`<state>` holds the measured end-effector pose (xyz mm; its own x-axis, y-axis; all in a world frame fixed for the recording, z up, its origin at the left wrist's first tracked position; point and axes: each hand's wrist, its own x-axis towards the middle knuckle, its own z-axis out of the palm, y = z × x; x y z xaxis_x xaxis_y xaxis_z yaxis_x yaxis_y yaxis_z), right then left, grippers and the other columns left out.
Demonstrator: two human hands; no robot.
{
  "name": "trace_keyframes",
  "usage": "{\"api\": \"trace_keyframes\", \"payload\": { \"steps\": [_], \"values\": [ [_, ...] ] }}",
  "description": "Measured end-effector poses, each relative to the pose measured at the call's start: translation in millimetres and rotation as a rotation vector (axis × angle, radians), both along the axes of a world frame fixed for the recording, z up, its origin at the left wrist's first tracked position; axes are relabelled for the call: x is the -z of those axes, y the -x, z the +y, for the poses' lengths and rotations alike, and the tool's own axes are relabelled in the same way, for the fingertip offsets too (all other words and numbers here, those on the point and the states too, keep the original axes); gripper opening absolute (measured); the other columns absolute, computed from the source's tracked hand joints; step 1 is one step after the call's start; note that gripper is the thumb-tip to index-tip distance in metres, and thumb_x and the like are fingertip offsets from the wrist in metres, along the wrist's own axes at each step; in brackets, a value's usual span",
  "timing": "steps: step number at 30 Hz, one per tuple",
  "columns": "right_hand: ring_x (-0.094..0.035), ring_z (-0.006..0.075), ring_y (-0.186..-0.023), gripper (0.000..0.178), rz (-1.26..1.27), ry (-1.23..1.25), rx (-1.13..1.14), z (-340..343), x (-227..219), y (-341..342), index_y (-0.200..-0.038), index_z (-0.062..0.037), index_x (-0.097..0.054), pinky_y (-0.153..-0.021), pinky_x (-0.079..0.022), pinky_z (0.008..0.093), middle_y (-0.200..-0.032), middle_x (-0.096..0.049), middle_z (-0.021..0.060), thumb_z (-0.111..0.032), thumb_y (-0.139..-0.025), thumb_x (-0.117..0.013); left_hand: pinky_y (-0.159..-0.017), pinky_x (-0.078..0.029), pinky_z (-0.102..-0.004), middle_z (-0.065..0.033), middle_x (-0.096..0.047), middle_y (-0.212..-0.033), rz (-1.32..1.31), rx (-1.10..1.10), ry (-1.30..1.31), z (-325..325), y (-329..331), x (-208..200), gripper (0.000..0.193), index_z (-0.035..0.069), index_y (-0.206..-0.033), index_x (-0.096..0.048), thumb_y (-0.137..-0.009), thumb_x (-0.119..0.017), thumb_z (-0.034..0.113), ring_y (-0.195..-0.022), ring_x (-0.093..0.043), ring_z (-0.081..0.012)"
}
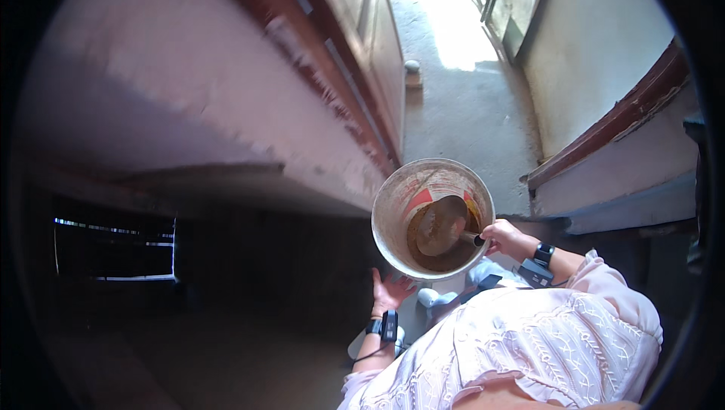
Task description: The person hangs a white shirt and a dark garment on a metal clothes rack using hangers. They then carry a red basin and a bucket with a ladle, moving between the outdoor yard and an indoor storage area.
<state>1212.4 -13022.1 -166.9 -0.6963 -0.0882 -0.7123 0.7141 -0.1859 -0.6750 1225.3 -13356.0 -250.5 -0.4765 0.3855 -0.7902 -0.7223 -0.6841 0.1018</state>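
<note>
Nearest: person in a white patterned blouse (521,342), ruffled trim, legs partly visible in light-blue trousers (429,297). Both wrists carry gear: black band (374,326) plus black box (389,325) on the left, black watch-like band (544,253) plus a 2nd black box (535,272) on the right.

Left hand (389,291): unclenched, fingers spread, at the bucket's near-left underside; cannot tell if it touches or supports. Right hand (507,237): fingers closed on the bucket's rim, right side, right by the scoop handle's end; cannot tell if the handle is pinched too.

Bucket (387,217): round, whitish, stained, in front of the torso, mouth facing up. Inside: 1 metal scoop (442,227), rounded, handle toward the right hand, over brownish residue (438,262) at the bottom. Red patches show on the bucket wall.

Beyond: pinkish plaster wall (189,85) on the left, chipped red-brown door frame (340,93), door leaf (385,55) beside it. Grey floor (483,131) runs ahead. On it, by the door, 1 small block (414,83) with a pale rounded object (411,66) at its far side. Farthest: sunlit floor patch (457,32), upright panel (525,6) against the right wall (596,47).
</note>
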Motion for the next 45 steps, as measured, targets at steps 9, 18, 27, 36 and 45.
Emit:
{"api": "trace_keyframes", "payload": {
  "steps": [9,18,27,36,45],
  "values": [
    [-0.060,0.0261,-0.061,0.034,0.092,0.002,0.426,40,-102,37,-0.100,0.0000,-0.045,-0.050,-0.053,0.0392,-0.078,-0.056,0.0138,-0.003,-0.068,-0.056,-0.086,-0.044,-0.0427,-0.0104,-0.060,-0.102,0.348,0.164,0.027,70,211,-90,0.044,0.007,-0.109,-0.053,-0.086,-0.041,0.043,-0.096,-0.056,-0.0281],
    [-0.056,0.0242,-0.060,0.041,0.150,-0.154,0.663,131,-125,133,-0.102,-0.0001,-0.044,-0.045,-0.047,0.0382,-0.078,-0.054,0.0114,-0.005,-0.064,-0.057,-0.044,-0.039,-0.0196,0.0005,-0.050,-0.063,0.969,0.479,0.384,202,369,-304,0.018,0.005,-0.097,-0.053,-0.083,-0.056,0.015,-0.049,-0.047,-0.0071],
    [-0.054,0.0283,-0.048,0.010,0.007,-0.033,0.646,201,-119,316,-0.070,0.0013,-0.054,-0.043,-0.046,0.0408,-0.058,-0.054,0.0149,-0.008,-0.066,-0.056,-0.037,-0.031,-0.0154,0.0043,-0.046,-0.057,1.024,1.031,0.273,391,547,-360,0.011,0.004,-0.081,-0.056,-0.081,-0.058,0.015,-0.043,-0.040,-0.0029],
    [-0.058,0.0229,-0.060,0.023,0.030,0.096,0.560,288,-131,527,-0.089,-0.0037,-0.052,-0.054,-0.050,0.0387,-0.075,-0.057,0.0100,-0.023,-0.076,-0.056,-0.036,-0.022,-0.0174,0.0076,-0.037,-0.055,0.968,0.986,0.107,503,727,-407,0.021,0.015,-0.070,-0.042,-0.079,-0.061,0.017,-0.040,-0.030,-0.0019],
    [-0.055,0.0110,-0.070,0.062,0.085,-0.162,0.405,487,-167,770,-0.133,-0.0094,-0.026,-0.053,-0.044,0.0218,-0.103,-0.053,0.0041,-0.029,-0.082,-0.055,-0.034,-0.021,-0.0178,0.0061,-0.039,-0.053,0.957,0.692,0.169,628,947,-453,0.020,0.012,-0.071,-0.044,-0.081,-0.058,0.022,-0.038,-0.030,-0.0022]
  ]
}}
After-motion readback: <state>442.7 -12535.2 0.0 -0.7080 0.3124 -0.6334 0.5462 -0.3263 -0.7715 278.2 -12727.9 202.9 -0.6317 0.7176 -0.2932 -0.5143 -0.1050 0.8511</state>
